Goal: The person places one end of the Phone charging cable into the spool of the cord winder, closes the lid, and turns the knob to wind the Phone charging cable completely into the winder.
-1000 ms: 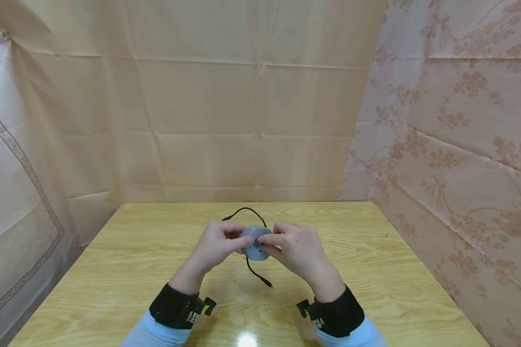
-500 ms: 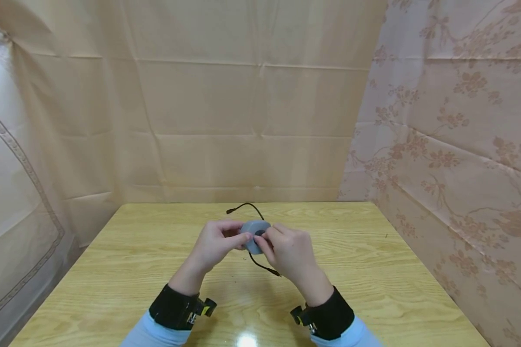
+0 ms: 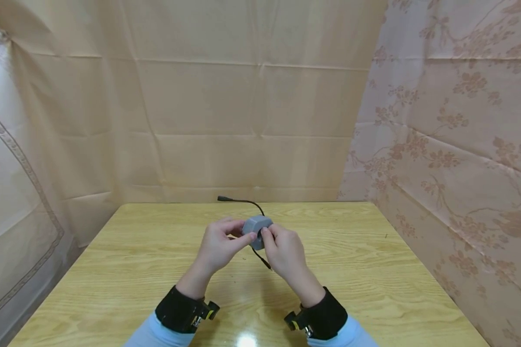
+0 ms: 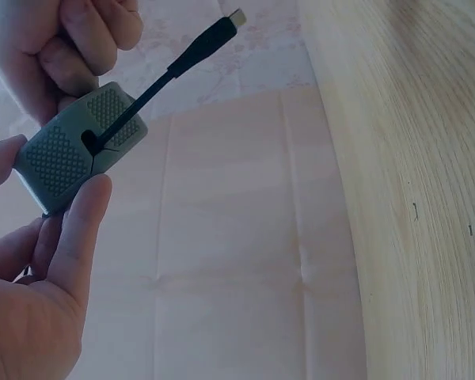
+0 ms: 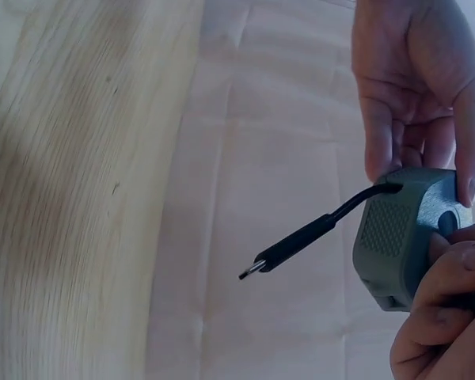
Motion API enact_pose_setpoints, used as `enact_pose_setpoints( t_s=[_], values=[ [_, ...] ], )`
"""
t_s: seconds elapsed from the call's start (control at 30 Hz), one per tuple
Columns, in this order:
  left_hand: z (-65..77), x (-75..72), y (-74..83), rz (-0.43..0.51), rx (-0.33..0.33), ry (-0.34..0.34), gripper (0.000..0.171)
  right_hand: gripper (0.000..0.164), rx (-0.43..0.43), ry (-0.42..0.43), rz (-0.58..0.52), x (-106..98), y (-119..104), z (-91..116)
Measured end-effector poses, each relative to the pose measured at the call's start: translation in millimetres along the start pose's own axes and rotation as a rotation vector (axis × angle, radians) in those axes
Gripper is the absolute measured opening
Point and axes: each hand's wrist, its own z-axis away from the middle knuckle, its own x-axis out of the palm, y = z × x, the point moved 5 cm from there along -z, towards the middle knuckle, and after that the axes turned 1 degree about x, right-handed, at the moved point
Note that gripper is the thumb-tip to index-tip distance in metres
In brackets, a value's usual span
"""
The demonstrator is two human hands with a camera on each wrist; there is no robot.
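Observation:
A small grey cable winder (image 3: 255, 223) with angular sides and dotted panels is held above the table. My left hand (image 3: 219, 243) grips its left side between thumb and fingers. On the near face, my right hand (image 3: 286, 253) pinches a part at the dark round centre, mostly hidden by the fingertips. A short black cable (image 3: 247, 201) comes out at the top and bends left. Another black cable end (image 3: 260, 258) hangs below the winder. In the left wrist view a metal-tipped plug (image 4: 204, 43) sticks out from a slot; the right wrist view also shows a plug (image 5: 295, 244).
The light wooden table (image 3: 156, 260) spreads beneath both hands. A beige cloth (image 3: 243, 120) hangs behind it, and a floral cloth (image 3: 451, 144) hangs on the right. Black bands with small cameras (image 3: 323, 313) sit on the wrists.
The winder has risen slightly and tilted. My right hand has shifted left and turned at its centre. The upper cable end has swung up and left; the lower one has risen.

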Motion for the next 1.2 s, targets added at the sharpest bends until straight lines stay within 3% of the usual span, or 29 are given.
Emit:
enact_pose_setpoints(
  t_s=[0.13,0.27,0.7,1.03,1.13,1.2],
  values=[
    [0.4,-0.7,2.6,-0.01,0.003,0.008,0.025,0.035,0.099,-0.02,-0.118,0.4,2.1,-0.5],
    [0.5,-1.2,0.2,0.001,-0.032,-0.007,0.023,0.033,0.104,-0.02,-0.156,0.4,3.5,-0.5],
    [0.4,-1.4,-15.4,0.086,-0.251,-0.087,0.028,0.02,-0.143,0.062,0.132,-5.2,-6.9,1.3],
    [-2.0,-4.6,-10.2,0.063,-0.189,-0.077,0.023,0.02,-0.31,0.118,0.293,-11.0,-16.5,2.9],
    [-1.7,-4.5,-8.8,0.068,-0.178,-0.076,0.022,0.024,-0.285,0.109,0.245,-10.5,-15.6,2.9],
    [-1.6,-4.0,-8.1,0.072,-0.17,-0.075,0.021,0.027,-0.215,0.08,0.164,-9.1,-12.4,1.7]
  ],
)
